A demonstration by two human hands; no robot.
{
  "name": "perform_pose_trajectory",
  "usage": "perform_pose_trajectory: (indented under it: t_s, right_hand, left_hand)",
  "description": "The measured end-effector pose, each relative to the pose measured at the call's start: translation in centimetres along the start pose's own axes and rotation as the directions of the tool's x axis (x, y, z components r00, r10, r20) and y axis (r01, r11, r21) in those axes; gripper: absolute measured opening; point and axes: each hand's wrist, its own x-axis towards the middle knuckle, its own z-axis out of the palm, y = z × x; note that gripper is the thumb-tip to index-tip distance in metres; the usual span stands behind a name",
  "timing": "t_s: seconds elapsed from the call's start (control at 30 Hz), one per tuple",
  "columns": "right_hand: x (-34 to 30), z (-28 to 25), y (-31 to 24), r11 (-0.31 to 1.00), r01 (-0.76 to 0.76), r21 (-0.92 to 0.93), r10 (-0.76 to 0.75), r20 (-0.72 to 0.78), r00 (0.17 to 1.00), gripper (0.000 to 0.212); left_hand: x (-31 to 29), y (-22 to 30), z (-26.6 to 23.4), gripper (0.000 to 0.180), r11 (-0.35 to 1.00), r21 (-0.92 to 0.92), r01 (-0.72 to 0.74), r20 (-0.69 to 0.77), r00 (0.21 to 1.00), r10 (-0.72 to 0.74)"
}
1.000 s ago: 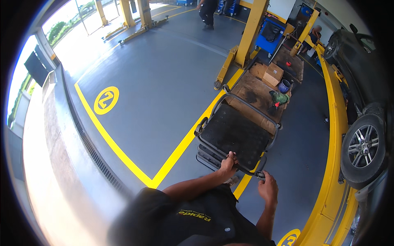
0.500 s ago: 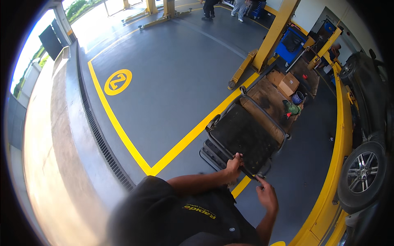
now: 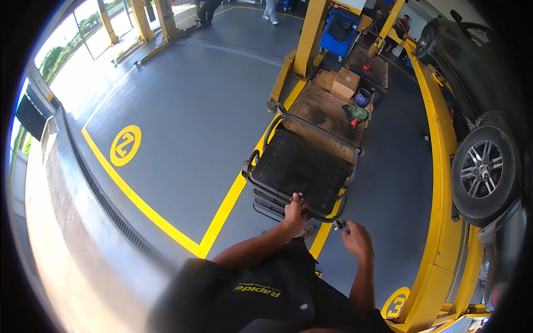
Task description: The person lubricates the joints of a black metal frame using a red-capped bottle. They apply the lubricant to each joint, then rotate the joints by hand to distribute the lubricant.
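Note:
In front of me stands a black trolley (image 3: 302, 166) with a flat top panel, a tubular frame and further tiers showing below. Wheel-like fittings sit at its corners. My left hand (image 3: 295, 210) is closed over the rail at its near edge. My right hand (image 3: 357, 240) is at the near right corner, its fingers curled and their tips close to the corner fitting (image 3: 338, 223). A small pale spot shows at those fingertips; I cannot tell whether it is held or part of the fitting.
Beyond the trolley lie brown cardboard sheets (image 3: 308, 108) with a box (image 3: 346, 82), a dark blue tub (image 3: 362, 97) and a green rag (image 3: 356, 114). A yellow lift post (image 3: 308, 39) and blue bin (image 3: 338, 32) stand behind. A dark vehicle (image 3: 472, 72) is at right. People are farther off.
My view has turned, so the trolley sits farther left and higher. My right hand has shifted from the near rail to beside the corner fitting. The left hand stays on the rail.

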Motion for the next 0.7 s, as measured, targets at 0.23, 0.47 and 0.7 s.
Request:
perform_pose_trajectory:
  t_s: [0.23, 0.47, 0.7]
  right_hand:
    - [-0.9, -2.4, -2.8, 0.997, 0.079, -0.005, -0.079, 0.029, 0.996, 0.051]
    - [-1.8, -1.5, -2.3, 0.991, 0.097, -0.087, -0.088, 0.102, 0.991, 0.05]
    - [-1.3, -2.1, -1.7, 0.991, 0.112, -0.07, -0.096, 0.204, 0.974, 0.047]
  left_hand:
    - [0.8, 1.1, -1.3, 0.026, 0.999, 0.037, -0.034, 0.098, 0.995, 0.03]
    - [0.2, 1.1, -0.1, 0.026, 0.999, 0.055, 0.001, 0.059, 0.998, -0.004]
    - [0.3, 1.2, -0.3, 0.028, 0.998, 0.061, -0.006, 0.069, 0.998, 0.001]
